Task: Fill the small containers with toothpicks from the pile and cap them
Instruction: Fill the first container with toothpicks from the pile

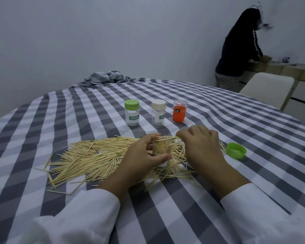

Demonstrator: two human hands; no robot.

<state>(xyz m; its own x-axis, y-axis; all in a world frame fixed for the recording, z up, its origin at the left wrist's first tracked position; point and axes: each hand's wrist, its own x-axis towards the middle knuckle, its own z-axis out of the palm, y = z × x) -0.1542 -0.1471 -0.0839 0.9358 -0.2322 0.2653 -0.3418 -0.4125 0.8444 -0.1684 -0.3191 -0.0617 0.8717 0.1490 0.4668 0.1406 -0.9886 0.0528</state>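
clear round jar, bristling with thin wooden toothpicks, clasped in left hand; right hand pinches a toothpick bundle above it.

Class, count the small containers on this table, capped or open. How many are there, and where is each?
4: green-capped container, white-capped container and orange container in a row behind the pile; open container in the left hand.

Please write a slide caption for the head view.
Left hand steadies open container; right hand feeds in toothpicks.
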